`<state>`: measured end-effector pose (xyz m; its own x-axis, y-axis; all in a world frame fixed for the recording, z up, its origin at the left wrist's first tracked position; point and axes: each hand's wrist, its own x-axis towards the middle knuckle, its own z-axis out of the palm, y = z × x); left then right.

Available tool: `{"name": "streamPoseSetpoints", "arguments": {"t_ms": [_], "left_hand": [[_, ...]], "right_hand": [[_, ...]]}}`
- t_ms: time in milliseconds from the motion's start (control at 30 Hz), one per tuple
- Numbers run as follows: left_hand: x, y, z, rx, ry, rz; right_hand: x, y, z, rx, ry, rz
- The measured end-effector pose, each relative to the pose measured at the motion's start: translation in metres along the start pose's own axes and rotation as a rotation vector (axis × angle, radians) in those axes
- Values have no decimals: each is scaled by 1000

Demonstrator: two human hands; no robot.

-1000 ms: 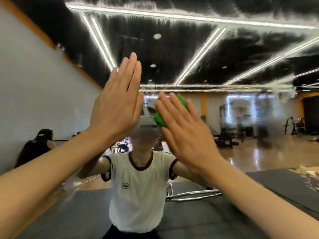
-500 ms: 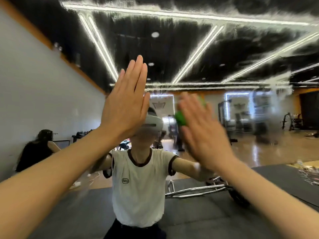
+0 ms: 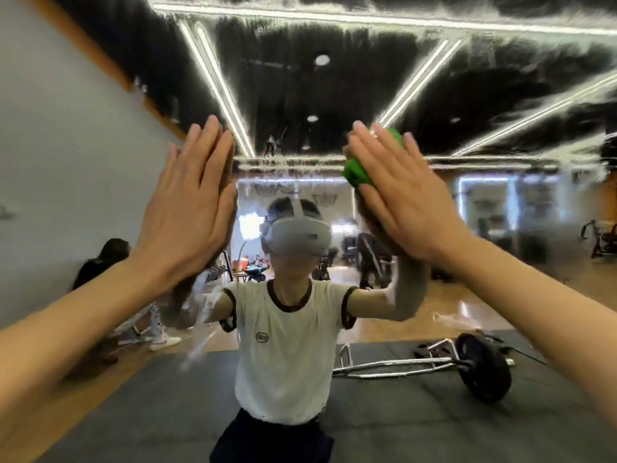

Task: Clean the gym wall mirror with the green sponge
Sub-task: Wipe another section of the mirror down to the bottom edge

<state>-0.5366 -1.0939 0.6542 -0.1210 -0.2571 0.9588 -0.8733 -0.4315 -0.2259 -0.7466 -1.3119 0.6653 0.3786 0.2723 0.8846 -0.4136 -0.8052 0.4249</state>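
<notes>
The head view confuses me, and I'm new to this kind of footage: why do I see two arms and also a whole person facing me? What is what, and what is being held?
The camera sits on a person's head, so the two bare arms reaching in from the bottom corners are that person's own. They stand facing a wall mirror, and the figure in the white T-shirt with a headset is their reflection. The left hand lies flat with straight fingers against the glass, holding nothing. The right hand presses a green sponge to the mirror with flat fingers; only part of the sponge shows past them. The upper glass looks streaked and smeary. The gym floor, the barbell and the ceiling lights are reflections too.
</notes>
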Motion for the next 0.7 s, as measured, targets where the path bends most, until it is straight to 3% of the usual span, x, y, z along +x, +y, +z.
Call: {"name": "streamPoseSetpoints", "arguments": {"t_ms": [100,167,200,267,367,400,467,533,633,700], "left_hand": [[-1,-1,1,-10,10,11],[-1,-2,1,-22,11,9],[0,-2,1,-25,7,8],[-1,-2,0,-30,-8,11],[0,-2,-1,-47,-19,13],[0,-2,-2,-51,-21,15],[1,-4,-2,-52,-20,31],[0,-6,-2,-55,-16,46],[-1,-6,0,-59,-10,51],[-1,-7,0,-55,-5,48]], "right_hand": [[-35,67,-13,-31,133,486],[-29,64,-11,-61,220,782],[-14,44,-8,-56,247,836],[24,-9,1,5,276,689],[71,-88,25,-13,190,172],[78,-98,27,-40,140,32],[74,-76,19,-32,88,-59],[53,-28,7,-4,95,72],[20,43,-12,-75,206,512],[29,49,-15,-88,239,808]]}}
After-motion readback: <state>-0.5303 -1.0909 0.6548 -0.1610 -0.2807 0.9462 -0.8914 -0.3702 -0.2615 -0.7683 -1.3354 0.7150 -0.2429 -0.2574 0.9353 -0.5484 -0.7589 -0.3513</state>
